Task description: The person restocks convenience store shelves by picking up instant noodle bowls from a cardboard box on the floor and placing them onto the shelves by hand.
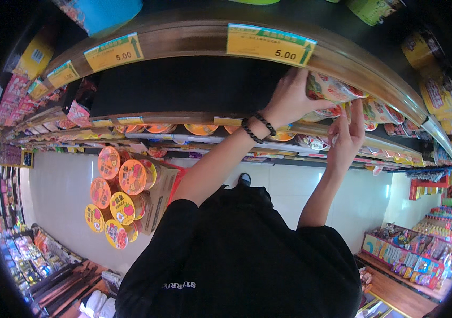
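Note:
My left hand [295, 97], with a dark beaded bracelet at its wrist, reaches under the upper shelf edge. Its fingers and thumb are around an instant noodle cup [329, 89] with a pale, printed side. To the right, my right hand [347, 129] is raised with fingers spread towards the same row of cups; whether a fingertip touches a cup is unclear. Another noodle cup [379, 111] stands to the right of the held one. Part of the row is hidden by the shelf edge and my hands.
The upper shelf edge [186, 39] bears yellow price tags and overhangs the cups. Stacked noodle cups [122, 206] and a cardboard box [162, 198] stand on the floor [59, 179] at left. Stocked racks line both sides; a snack display [405, 250] is at lower right.

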A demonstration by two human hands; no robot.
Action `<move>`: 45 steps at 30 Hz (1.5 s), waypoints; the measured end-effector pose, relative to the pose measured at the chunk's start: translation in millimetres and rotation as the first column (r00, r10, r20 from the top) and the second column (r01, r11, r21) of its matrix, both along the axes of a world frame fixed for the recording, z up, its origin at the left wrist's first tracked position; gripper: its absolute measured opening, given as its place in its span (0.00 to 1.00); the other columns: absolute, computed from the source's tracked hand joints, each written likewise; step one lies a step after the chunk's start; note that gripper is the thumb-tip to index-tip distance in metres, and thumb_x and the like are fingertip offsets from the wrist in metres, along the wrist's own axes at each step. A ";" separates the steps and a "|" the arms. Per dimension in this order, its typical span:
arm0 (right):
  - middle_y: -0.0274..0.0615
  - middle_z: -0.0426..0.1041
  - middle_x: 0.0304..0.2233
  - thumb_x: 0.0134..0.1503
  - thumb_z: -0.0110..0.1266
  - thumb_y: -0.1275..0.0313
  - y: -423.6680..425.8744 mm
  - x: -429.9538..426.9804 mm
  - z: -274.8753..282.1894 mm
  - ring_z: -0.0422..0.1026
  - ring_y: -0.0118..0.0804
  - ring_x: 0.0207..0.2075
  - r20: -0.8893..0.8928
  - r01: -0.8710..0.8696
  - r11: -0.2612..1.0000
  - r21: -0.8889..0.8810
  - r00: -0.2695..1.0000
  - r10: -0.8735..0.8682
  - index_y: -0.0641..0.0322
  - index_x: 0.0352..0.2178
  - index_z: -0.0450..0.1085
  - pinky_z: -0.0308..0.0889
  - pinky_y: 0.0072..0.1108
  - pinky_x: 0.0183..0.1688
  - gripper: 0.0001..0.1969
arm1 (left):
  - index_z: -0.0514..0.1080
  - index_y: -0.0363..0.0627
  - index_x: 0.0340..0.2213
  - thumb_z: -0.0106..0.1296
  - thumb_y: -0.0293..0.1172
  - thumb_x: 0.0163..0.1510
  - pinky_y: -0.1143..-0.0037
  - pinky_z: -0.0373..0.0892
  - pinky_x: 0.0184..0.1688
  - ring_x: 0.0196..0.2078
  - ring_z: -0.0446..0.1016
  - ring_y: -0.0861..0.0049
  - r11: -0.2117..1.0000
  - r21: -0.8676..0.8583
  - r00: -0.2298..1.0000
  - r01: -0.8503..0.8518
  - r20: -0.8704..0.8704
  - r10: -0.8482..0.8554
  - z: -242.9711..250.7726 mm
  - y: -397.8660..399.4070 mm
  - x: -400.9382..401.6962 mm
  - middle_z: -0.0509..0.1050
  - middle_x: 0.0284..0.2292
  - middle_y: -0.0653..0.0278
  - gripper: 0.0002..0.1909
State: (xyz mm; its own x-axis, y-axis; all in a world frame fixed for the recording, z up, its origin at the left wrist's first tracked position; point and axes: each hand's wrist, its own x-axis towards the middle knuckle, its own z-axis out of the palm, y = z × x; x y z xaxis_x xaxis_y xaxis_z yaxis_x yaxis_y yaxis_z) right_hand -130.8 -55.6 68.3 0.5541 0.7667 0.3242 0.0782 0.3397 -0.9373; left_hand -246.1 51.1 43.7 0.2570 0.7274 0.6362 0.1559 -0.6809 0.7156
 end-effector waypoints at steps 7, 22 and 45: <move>0.44 0.74 0.46 0.58 0.47 0.78 -0.6 25.2 -21.5 0.60 0.16 0.17 0.002 0.077 0.995 0.061 0.997 -0.077 0.65 0.55 0.62 0.51 0.09 0.14 0.22 | 0.51 0.40 0.60 0.62 0.46 0.47 0.61 0.63 0.57 0.57 0.63 0.53 0.997 0.045 0.998 0.064 -0.012 -0.064 -9.8 -19.1 -14.2 0.62 0.54 0.42 0.46; 0.40 0.75 0.39 0.57 0.49 0.76 -32.1 -255.9 -85.0 0.67 0.16 0.20 -0.279 -0.863 -0.165 -0.478 -0.029 0.960 0.65 0.49 0.67 0.61 0.11 0.18 0.17 | 0.66 0.40 0.50 0.61 0.30 0.47 0.64 0.62 0.55 0.53 0.67 0.57 0.116 -0.169 0.173 -0.979 -0.375 0.911 -180.9 -335.3 -359.1 0.70 0.48 0.53 0.28; 0.62 0.65 0.50 0.51 0.46 0.83 -188.1 -491.3 -210.7 0.74 0.35 0.22 -0.185 -0.719 -0.507 -0.476 -0.482 0.857 0.64 0.64 0.34 0.70 0.25 0.28 0.42 | 0.64 0.44 0.55 0.73 0.31 0.30 0.68 0.68 0.50 0.48 0.70 0.62 -0.372 -0.280 -0.305 -0.885 -0.253 0.918 -241.9 -450.0 -431.7 0.68 0.46 0.53 0.47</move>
